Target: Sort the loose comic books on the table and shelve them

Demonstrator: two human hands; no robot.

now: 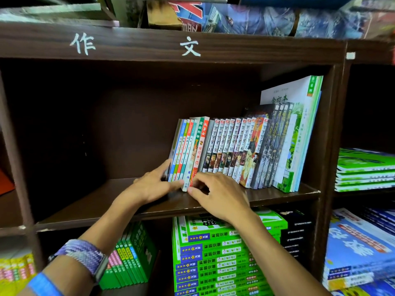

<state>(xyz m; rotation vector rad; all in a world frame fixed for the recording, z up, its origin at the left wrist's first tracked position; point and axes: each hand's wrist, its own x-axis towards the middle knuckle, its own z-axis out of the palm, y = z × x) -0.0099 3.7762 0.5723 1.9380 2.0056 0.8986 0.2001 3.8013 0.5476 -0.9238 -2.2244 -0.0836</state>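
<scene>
- Hands at the shelf: we reach both into the middle compartment of a dark brown bookcase (162,47), whose top rail bears two white painted characters.
- Our left hand (154,184) lies with straight fingers against the left end of a row of comic books (230,150); its index finger runs up the outermost cover and its thumb points toward the bottom edges of the books, so the grip is spread and presses rather than pinches.
- Our right hand (218,194) rests on the shelf board (89,206) just in front of the row, fingers bent, their tips touching the bottom edge of the red-spined book (199,150); we cannot tell whether this grip pinches the book or only touches it.
- The comic books stand in the right half of the compartment, leaning rightward: thin ones with blue, green and red spines at the left, then a run of numbered volumes, then a few darker ones.
- A tall white and green book (299,129) stands at the right end, against the compartment wall.
- The left half of the shelf board is bare wood.
- On our left wrist we wear a purple woven band (85,256), and further up the arm a blue one (43,284).
- Below, stacks of green books (213,259) lie flat, with more green ones (130,261) standing to their left.
- To the right, neighbouring compartments hold flat piles of green-and-white books (365,169) and blue ones (359,248).
- More books (245,18) lie on top of the bookcase, blurred.
</scene>
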